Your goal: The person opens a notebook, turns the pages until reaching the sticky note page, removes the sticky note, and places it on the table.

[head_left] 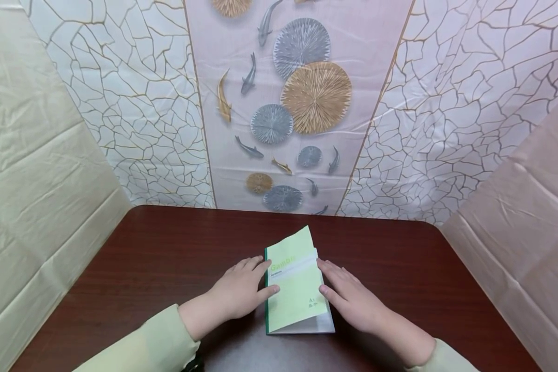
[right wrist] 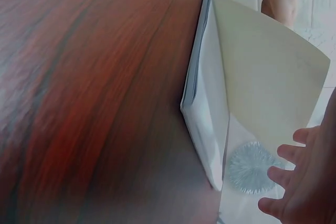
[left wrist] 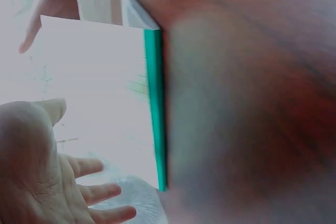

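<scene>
Across the tabletop [head_left: 167, 253] we have one notebook [head_left: 292, 305], lying on it with the cover [head_left: 302, 287] tilted up off the pages [head_left: 325, 324] on the side away from the spine [head_left: 267, 297]. We'd do well to guide that cover lightly by its free edge and steady the spine side, so nothing creases or slides. Our left hand [head_left: 239, 292] sits at the notebook's spine side, our right hand [head_left: 355, 297] at its opening side; they're apart, fingers extended, gripping nothing. Whether our fingertips [head_left: 323, 264] touch it, we can't tell.
</scene>
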`<control>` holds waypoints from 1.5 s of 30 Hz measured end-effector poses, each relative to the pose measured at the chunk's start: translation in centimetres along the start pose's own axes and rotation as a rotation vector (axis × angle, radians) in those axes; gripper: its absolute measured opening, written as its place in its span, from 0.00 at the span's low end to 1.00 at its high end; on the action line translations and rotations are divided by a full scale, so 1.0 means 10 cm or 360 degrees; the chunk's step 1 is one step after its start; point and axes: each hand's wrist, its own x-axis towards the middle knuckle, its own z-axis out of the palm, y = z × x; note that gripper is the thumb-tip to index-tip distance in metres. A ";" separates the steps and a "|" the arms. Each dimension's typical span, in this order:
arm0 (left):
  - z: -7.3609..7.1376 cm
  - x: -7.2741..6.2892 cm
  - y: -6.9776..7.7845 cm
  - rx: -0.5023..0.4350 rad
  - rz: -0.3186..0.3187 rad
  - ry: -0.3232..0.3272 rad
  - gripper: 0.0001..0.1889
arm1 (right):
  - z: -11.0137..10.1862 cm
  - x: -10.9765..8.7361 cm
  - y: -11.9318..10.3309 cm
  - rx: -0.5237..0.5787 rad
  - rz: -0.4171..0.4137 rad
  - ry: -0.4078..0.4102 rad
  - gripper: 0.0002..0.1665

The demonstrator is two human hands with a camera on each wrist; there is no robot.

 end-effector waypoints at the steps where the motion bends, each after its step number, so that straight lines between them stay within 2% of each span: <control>1: -0.01 0.01 0.02 -0.0002 -0.0012 0.0018 0.38 | 0.01 0.01 -0.01 0.0006 -0.0015 0.0011 0.33; 5: -0.07 0.06 0.10 -0.0026 -0.0052 0.0099 0.38 | 0.04 0.06 -0.04 0.0058 -0.0074 0.0043 0.32; 12: -0.20 0.14 0.22 -0.0045 -0.0045 0.0233 0.36 | 0.09 0.17 -0.16 0.0151 -0.0205 0.0063 0.33; 19: -0.35 0.17 0.31 -0.0069 -0.0029 0.0307 0.36 | 0.16 0.22 -0.25 0.0138 -0.0334 0.0057 0.36; 23: -0.40 0.17 0.34 -0.0075 -0.0042 0.0300 0.37 | 0.19 0.23 -0.28 0.0120 -0.0364 0.0022 0.35; 37: -0.51 0.11 0.30 -0.0059 -0.0034 0.0301 0.34 | 0.23 0.24 -0.29 0.0088 -0.0390 -0.0007 0.35; 45: -0.59 0.03 0.20 -0.0106 -0.0046 0.0353 0.28 | 0.25 0.18 -0.11 -0.0152 -0.0288 -0.0129 0.42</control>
